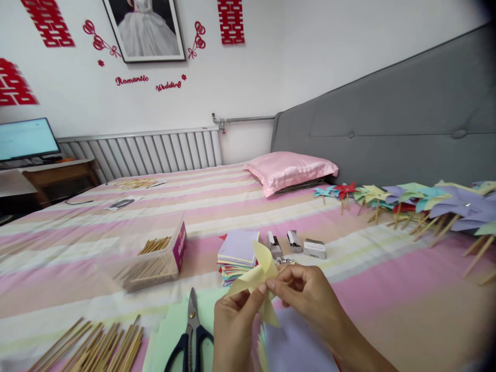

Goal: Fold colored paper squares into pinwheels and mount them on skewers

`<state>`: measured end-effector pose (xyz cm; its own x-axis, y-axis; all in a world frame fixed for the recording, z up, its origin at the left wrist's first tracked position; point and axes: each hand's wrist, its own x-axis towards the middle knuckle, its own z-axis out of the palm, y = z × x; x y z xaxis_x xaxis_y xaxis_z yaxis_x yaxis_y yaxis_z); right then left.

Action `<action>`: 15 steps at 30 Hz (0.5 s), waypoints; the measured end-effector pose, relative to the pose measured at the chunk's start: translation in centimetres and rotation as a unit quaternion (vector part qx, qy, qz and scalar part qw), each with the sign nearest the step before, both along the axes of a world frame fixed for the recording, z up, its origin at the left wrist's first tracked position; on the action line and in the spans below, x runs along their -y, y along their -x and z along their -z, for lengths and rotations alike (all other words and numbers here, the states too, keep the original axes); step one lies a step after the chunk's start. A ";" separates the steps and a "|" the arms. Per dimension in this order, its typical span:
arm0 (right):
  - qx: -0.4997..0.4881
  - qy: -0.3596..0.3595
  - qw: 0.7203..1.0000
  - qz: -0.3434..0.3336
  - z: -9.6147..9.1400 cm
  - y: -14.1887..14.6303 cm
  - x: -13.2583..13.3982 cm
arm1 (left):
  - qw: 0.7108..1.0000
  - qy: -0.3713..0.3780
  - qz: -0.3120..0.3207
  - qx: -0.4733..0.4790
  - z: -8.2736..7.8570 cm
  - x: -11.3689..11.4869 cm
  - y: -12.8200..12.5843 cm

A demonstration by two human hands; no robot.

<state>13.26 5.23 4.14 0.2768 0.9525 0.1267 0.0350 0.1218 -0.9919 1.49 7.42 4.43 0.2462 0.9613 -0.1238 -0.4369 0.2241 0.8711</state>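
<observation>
A pale yellow paper pinwheel (264,261) is held between both hands, its blades folded in toward the middle. My left hand (237,323) pinches it from the left, thumb near the centre. From the right, my right hand (306,292) pinches the centre with thumb and forefinger; whether a pin is there I cannot make out. Dark-handled scissors (192,330) lie on light green paper (165,330) beside my left hand. Under the hands is a stack of purple paper (298,343). Just beyond them stands a pile of coloured paper squares (238,250).
Small boxes (314,249) sit past the paper pile. A clear plastic box (155,263) of sticks stands left, with loose wooden sticks (101,351) in front. Finished pinwheels (445,206) lie along the grey headboard (387,113). A pink pillow (292,169) rests at the bed's far side.
</observation>
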 end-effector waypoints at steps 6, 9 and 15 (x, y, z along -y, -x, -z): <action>-0.008 -0.011 0.999 0.033 -0.1 -1.3 -0.3 | 0.997 0.041 -0.062 -0.015 -0.3 -0.6 0.7; 0.102 0.029 0.990 0.093 0.5 -3.0 -0.9 | 0.993 0.037 -0.102 -0.042 0.0 -1.2 1.5; 0.280 0.090 0.954 0.058 4.3 -5.2 -2.9 | 0.992 0.016 -0.093 -0.086 0.8 -1.8 2.0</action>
<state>18.49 8.16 -0.20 0.3184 0.9401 0.1218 0.5682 -0.0864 -0.8183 -0.46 9.26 3.65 0.0378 0.9829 -0.1805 -0.3186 0.1830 0.9300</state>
